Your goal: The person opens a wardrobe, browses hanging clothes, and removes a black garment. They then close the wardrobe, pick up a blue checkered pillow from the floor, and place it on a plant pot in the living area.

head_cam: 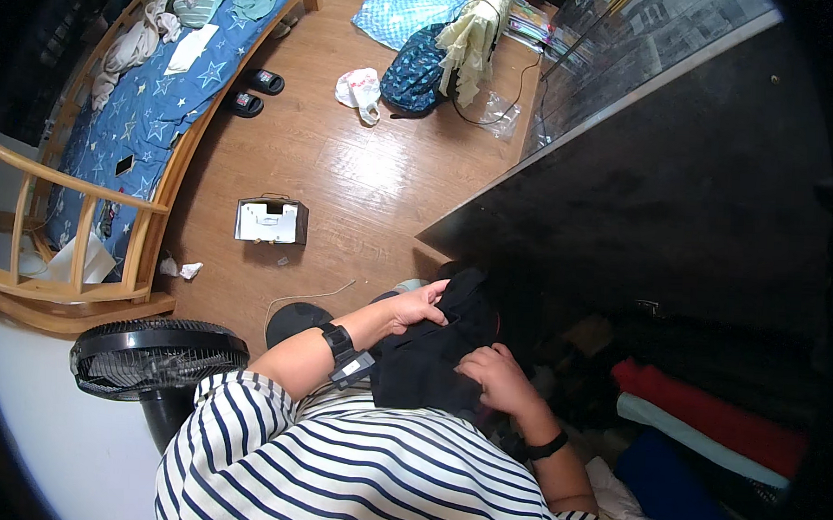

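A black cloth garment (447, 359) lies bunched in front of my striped shirt. At its upper left edge my left hand (418, 309) grips the fabric between thumb and fingers. My right hand (498, 376) is at the garment's right side, its bent fingers touching the cloth; whether they pinch it is hidden. A dark strap with a small grey tag-like piece (353, 370) is on my left wrist, and a black band (546, 447) circles the right. To the right, in deep shadow, are folded red cloth (710, 405), pale cloth (701, 440) and blue cloth (672, 480).
A large dark door-like panel (636, 179) rises on the right. On my left stand a black electric fan (161, 357) and a wooden bed (183, 173). An open box (270, 222), slippers (245, 104), a plastic bag (360, 91) and a backpack (414, 72) are on the floor.
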Motion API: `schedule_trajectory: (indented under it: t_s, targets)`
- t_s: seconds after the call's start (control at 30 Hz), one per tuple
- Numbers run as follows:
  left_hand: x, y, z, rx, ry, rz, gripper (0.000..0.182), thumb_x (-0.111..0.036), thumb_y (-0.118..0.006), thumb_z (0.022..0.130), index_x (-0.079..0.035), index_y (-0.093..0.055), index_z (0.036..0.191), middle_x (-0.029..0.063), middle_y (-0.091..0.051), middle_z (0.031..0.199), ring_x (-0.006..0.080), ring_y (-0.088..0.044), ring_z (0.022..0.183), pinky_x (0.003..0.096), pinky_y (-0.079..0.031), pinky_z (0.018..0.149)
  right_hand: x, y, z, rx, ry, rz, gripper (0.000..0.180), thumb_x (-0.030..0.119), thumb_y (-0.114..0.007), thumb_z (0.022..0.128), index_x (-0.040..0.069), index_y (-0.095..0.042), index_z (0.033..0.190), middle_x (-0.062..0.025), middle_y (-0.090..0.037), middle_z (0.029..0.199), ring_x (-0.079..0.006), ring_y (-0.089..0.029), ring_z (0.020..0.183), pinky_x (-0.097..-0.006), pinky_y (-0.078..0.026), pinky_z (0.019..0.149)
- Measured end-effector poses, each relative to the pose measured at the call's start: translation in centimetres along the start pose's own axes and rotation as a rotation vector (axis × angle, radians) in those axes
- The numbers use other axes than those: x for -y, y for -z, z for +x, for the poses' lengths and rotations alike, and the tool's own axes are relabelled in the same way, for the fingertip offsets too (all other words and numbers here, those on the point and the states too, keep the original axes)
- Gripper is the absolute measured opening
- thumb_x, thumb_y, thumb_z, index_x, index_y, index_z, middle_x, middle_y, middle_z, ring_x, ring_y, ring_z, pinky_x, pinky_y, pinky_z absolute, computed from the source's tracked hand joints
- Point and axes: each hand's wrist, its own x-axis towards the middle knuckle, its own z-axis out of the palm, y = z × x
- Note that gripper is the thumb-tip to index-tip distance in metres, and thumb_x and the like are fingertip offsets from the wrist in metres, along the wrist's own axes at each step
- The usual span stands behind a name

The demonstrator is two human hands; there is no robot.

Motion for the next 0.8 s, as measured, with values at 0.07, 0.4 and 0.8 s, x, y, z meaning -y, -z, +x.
schedule_trajectory:
  t_s: [0.07,0.4,0.8]
  targets:
    - [0.0,0.2,0.0,-0.014,-0.020,-0.023,0.073,0.015,-0.061,0.075,-0.007,-0.048,0.143,0.0084,-0.063,0.131,0.0204,-0.061,0.120,0.0360,-0.051,0.103,-0.9,-0.7,-0.5,-0.123,0.012,0.248,0.038,0.010,-0.079,0.068,0.010,-0.073,0.106,-0.0104,-0.067,0.120,-0.0275,-0.058,0.121,-0.0464,-0.036,0.113]
    - [-2.6,1.6,-4.1,-0.085,-0.092,-0.168,0.057,0.003,-0.076,0.078,-0.002,-0.058,0.132,0.0073,-0.067,0.125,0.0192,-0.063,0.115,0.0341,-0.051,0.102,-5.7,-6.8,5.0,-0.673,-0.784,0.630,0.077,0.033,-0.077,0.083,0.008,-0.044,0.147,-0.0191,-0.050,0.147,-0.0352,-0.050,0.133,-0.0469,-0.044,0.106]
    - [-11.1,5.6,-7.8,-1.164,-0.358,1.407,0.075,-0.009,-0.066,0.070,-0.013,-0.049,0.143,0.0233,-0.048,0.140,0.0440,-0.049,0.127,0.0497,-0.043,0.108,2.5,4.3,10.7,-0.598,-0.267,1.736,0.043,0.013,-0.067,0.097,0.001,-0.053,0.136,-0.0142,-0.064,0.128,-0.0246,-0.062,0.118,-0.0383,-0.049,0.105]
